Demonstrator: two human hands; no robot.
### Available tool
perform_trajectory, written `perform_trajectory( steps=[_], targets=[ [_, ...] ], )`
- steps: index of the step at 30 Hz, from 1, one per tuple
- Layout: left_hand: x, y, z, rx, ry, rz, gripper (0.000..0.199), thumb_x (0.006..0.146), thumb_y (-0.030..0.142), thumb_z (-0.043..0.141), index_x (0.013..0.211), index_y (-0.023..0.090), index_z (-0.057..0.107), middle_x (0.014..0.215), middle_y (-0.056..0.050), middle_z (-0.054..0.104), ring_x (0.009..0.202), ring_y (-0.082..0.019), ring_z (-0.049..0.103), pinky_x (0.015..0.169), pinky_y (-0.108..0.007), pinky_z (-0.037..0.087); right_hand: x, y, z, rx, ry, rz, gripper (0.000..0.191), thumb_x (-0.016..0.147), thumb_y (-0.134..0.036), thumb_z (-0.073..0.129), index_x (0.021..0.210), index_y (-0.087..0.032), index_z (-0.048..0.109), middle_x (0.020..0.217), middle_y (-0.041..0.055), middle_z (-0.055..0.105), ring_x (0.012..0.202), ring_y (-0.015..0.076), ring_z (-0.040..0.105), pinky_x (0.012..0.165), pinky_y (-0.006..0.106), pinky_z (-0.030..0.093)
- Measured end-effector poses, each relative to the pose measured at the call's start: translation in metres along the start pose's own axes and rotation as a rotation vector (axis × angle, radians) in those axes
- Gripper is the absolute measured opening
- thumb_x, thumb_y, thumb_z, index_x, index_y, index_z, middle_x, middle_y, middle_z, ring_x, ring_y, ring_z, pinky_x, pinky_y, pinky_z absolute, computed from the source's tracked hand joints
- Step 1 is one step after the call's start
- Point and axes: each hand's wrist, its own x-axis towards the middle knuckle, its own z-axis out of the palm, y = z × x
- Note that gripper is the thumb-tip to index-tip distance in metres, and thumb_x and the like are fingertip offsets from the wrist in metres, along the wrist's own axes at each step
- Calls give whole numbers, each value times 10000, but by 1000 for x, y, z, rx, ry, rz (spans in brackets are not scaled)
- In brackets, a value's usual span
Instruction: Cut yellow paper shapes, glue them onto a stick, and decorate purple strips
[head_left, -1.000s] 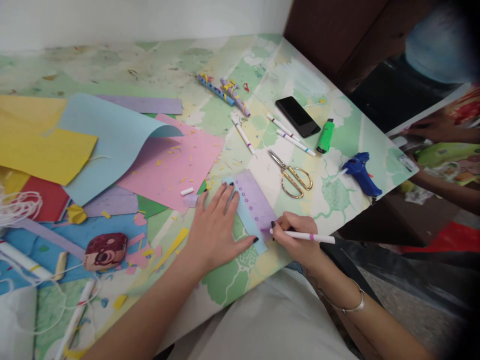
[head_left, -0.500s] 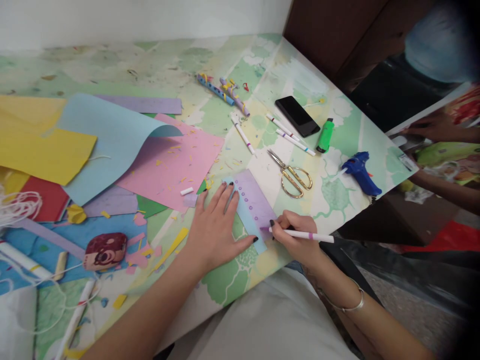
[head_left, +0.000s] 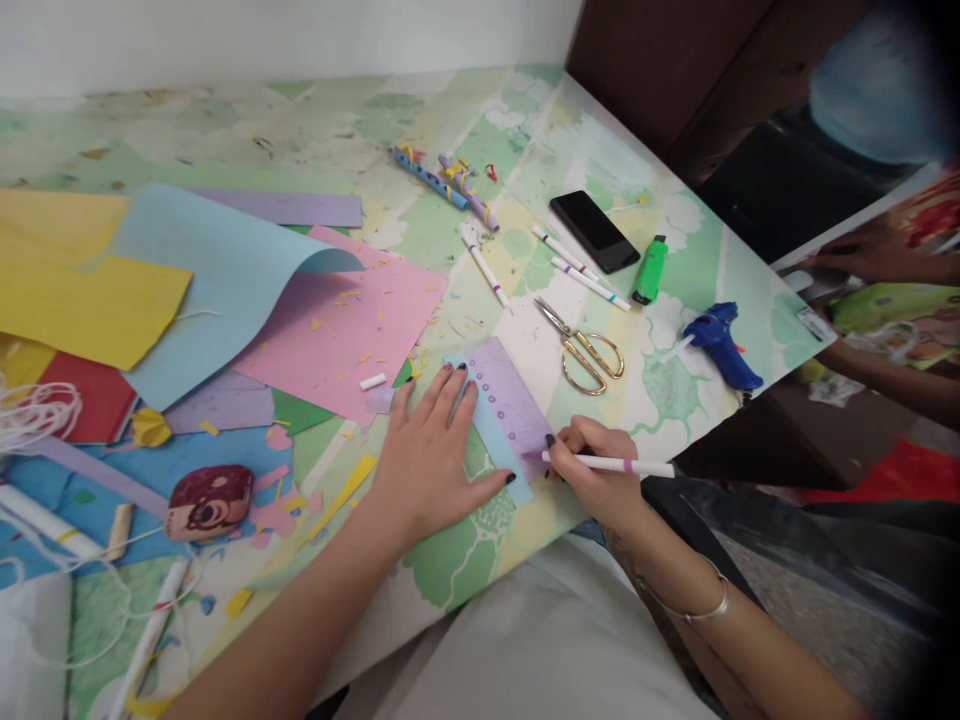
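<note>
A purple paper strip [head_left: 517, 390] with a light blue band [head_left: 492, 440] along its left side lies near the table's front edge. Small purple circles run in a row down the purple part. My left hand [head_left: 431, 450] is spread flat, its fingertips on the strip's upper left and its thumb on the blue band. Pinched in my right hand [head_left: 600, 465] is a white felt-tip marker [head_left: 630, 466] with a purple ring, its purple tip at the lower end of the row of circles. A white marker cap [head_left: 373, 382] lies beyond my left hand.
Gold-handled scissors [head_left: 581, 350], a phone [head_left: 595, 231], a green box cutter [head_left: 650, 270] and a blue glue gun [head_left: 721, 345] lie to the right. Coloured sheets [head_left: 225, 290], paper scraps and white cord [head_left: 34, 410] cover the left. Another person's arm [head_left: 892, 375] shows at far right.
My right hand and the marker have shifted very slightly to the right, with the tip still by the strip's lower part. My left hand has stayed in place.
</note>
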Motion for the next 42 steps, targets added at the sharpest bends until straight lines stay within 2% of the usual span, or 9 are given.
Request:
perform_trajectory(
  steps=[9,17,22,26,29,34,42],
  targets=[
    [0,-1,1,3,-2,-2,850,722,621,519,1354,83,339,1472,-181,281,1378,-336,182,1106,-554,87,0,0,0,-29,-48,-96,358,763,-174,531,513,-199,275,452,-48,419,443,77,384,458,234,275],
    [0,-1,2,1,4,-3,846,722,627,514,1356,95,337,1472,-179,282,1379,-331,182,1108,-545,72,0,0,-1,18,-14,19,335,745,-189,533,526,-209,280,447,-55,414,441,85,382,461,233,295],
    [-1,-2,2,7,0,0,849,727,627,506,1358,84,336,1473,-181,278,1380,-327,180,1108,-544,71,-1,-1,0,-15,-48,-27,341,780,-220,540,526,-202,314,467,-46,437,455,86,399,471,237,296],
    [0,-1,1,13,-5,-2,856,722,628,509,1357,80,338,1475,-182,274,1380,-329,177,1108,-544,71,0,0,1,-14,-48,-77,357,766,-188,537,522,-204,276,457,-52,418,446,81,383,464,235,285],
    [0,-1,0,13,-2,-2,849,726,621,512,1357,82,336,1474,-184,275,1377,-334,182,1106,-547,76,0,0,0,-4,-16,-45,352,735,-155,532,526,-209,253,440,-61,404,426,78,370,446,230,277],
    [0,-1,0,0,2,2,839,726,611,520,1357,91,334,1468,-186,286,1375,-338,189,1104,-553,85,0,0,0,106,11,31,314,747,-163,525,535,-213,299,456,-54,473,445,93,450,464,224,346],
    [0,-1,0,-1,-10,-6,852,722,616,522,1356,78,336,1470,-183,283,1375,-342,185,1111,-546,81,-1,-2,0,-44,0,5,322,748,-197,539,526,-206,305,458,-47,470,444,86,422,461,228,312]
  ],
)
